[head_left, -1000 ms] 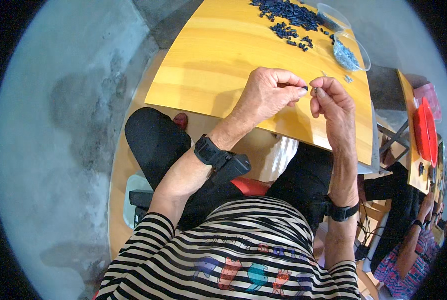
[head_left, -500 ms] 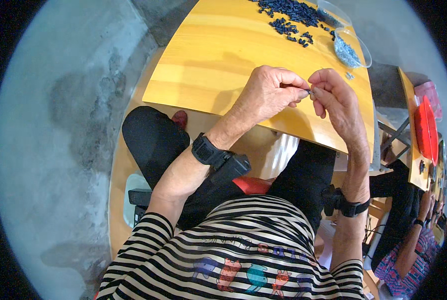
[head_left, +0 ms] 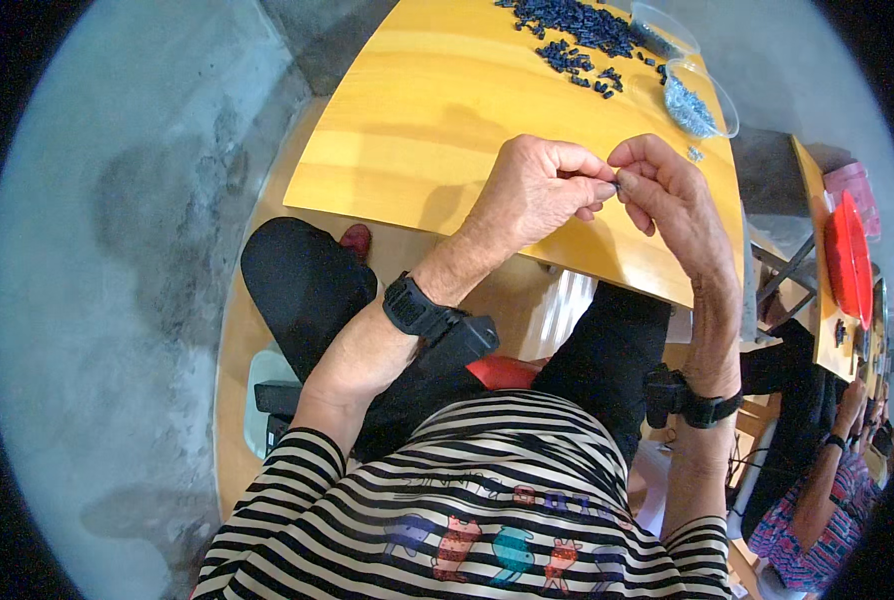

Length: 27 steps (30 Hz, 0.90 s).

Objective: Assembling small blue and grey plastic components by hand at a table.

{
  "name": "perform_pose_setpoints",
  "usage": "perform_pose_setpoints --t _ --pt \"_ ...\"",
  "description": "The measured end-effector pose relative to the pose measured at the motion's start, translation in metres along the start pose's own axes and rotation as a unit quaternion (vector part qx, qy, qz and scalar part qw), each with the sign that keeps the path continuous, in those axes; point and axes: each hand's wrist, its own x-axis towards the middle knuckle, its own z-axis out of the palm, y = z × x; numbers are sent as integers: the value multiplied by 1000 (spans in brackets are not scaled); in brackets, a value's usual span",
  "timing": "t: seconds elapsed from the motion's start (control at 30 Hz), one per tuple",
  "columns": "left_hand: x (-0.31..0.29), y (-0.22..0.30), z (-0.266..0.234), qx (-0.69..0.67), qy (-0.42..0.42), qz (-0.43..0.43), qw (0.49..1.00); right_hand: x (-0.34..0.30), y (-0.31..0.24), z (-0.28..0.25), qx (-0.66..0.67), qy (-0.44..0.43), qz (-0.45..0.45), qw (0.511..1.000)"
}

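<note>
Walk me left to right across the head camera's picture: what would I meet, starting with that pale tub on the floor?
Pale tub → dark red shoe → left hand → small dark piece at the fingertips → right hand → red basin.

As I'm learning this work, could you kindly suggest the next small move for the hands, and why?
Perhaps the right hand should press gently toward the left hand, which pinches a small dark piece whose exposed end the right hand appears to touch.

Black-and-cream striped top [head_left: 367, 520], animal prints [head_left: 512, 553]; black trousers [head_left: 307, 285]; black wrist straps [head_left: 414, 308].
</note>
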Motion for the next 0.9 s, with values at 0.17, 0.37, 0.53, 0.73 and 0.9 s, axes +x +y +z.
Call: perform_pose_setpoints --t 0.17,0.37,0.53,0.73,0.9 --pt "1 6 1 -67 3 -12 998 3 4 -2 46 8 -2 999" --pt "-2 13 -1 -125 4 -41 991 -6 -3 11 182 98 -29 978" --pt "1 12 -3 -174 9 -42 984 -13 5 17 111 170 -133 970" --pt "-1 13 -4 -186 0 -57 981 -13 1 27 -90 234 -230 940" --pt "-2 15 -5 -217 -5 -50 975 -15 2 32 -84 260 -209 939"
